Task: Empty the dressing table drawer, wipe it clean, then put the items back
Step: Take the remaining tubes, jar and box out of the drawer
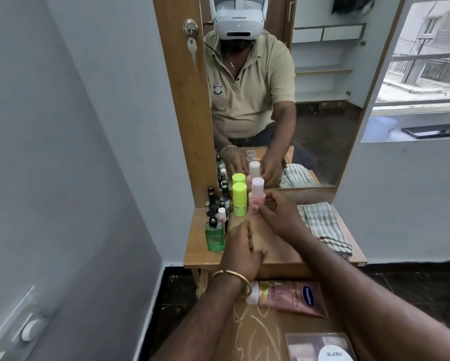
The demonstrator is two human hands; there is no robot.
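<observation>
My right hand [278, 214] pinches a pink bottle with a pale cap [256, 196], which stands upright on the dressing table top [200, 246] beside a lime-green bottle [239, 199]. My left hand [242, 251], with a gold bangle at the wrist, rests on the table top with relaxed fingers and holds nothing. Below my arms the open drawer [257, 332] holds a pink lotion tube [289, 298] and a clear pouch with a white round tin [323, 347].
Several small dark bottles and a green pump bottle [214, 237] crowd the table's left side. A folded checked cloth [325, 227] lies on the right. The mirror [309, 100] stands right behind the bottles. A grey wall is close on the left.
</observation>
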